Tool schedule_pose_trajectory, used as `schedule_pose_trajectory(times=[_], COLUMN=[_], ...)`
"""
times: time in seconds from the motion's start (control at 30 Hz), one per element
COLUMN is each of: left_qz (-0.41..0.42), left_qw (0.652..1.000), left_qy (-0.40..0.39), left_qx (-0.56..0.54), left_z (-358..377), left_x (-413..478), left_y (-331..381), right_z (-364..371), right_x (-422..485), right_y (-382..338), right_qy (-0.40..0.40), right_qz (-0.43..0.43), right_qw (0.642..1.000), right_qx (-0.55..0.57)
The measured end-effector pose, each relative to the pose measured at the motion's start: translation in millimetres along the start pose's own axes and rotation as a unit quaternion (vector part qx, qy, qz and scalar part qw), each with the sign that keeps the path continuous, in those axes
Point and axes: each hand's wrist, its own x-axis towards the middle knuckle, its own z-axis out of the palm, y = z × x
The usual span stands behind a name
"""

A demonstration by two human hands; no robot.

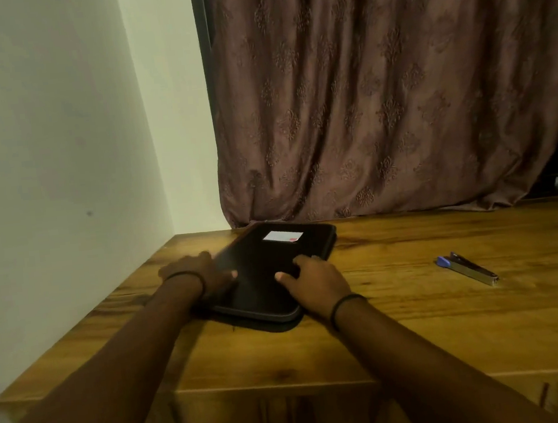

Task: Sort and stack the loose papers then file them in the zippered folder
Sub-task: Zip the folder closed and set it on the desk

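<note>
Your left hand [198,271] sits at the left edge of the black zippered folder [263,275] with its thumb on the cover, too blurred to tell whether the fingers grasp the edge, and your right hand [314,281] rests on the cover near the right edge, thumb and loosely bent fingers on top, gripping nothing. The folder lies flat and closed on the wooden table [402,319], towards the back by the wall [38,133], white label [282,236] at its far end. Well to your right lies a blue-tipped metal stapler [468,269], and a brown patterned curtain [379,97] hangs behind the table.
</note>
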Motion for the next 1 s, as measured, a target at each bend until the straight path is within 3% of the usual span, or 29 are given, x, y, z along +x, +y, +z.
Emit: schedule_pose_trajectory(times=[0.07,0.13,0.43,0.73,0.83,0.93,1.0], left_qz=[-0.027,-0.026,0.096,0.043,0.015,0.025,0.074], left_qw=[0.998,0.999,0.995,0.997,0.997,0.987,0.985], left_qy=[-0.045,-0.022,-0.008,-0.033,-0.004,0.085,0.104], left_qx=[-0.039,-0.033,0.010,0.062,0.076,0.132,0.116], left_z=[15.5,21.3,25.1,23.5,25.6,28.0,32.3], left_x=[6.5,8.0,-18.7,-36.3,-39.6,-46.7,-50.7], left_y=[-9.3,-10.7,26.3,33.8,38.4,52.4,69.1], right_z=[2.9,-1.1,-42.7,-50.6,-53.0,-60.5,-70.0], right_x=[4.6,8.9,8.9,-17.8,-20.9,-24.2,-30.9], right_y=[1.0,5.1,46.2,52.7,56.1,70.5,92.5], right_qy=[-0.021,-0.040,-0.019,-0.019,-0.031,0.061,0.152], right_qz=[0.018,0.031,0.064,0.045,0.047,0.048,0.082], right_qw=[1.000,0.999,0.998,0.999,0.997,0.993,0.984], right_qx=[-0.008,0.011,-0.009,-0.004,0.043,0.087,0.037])
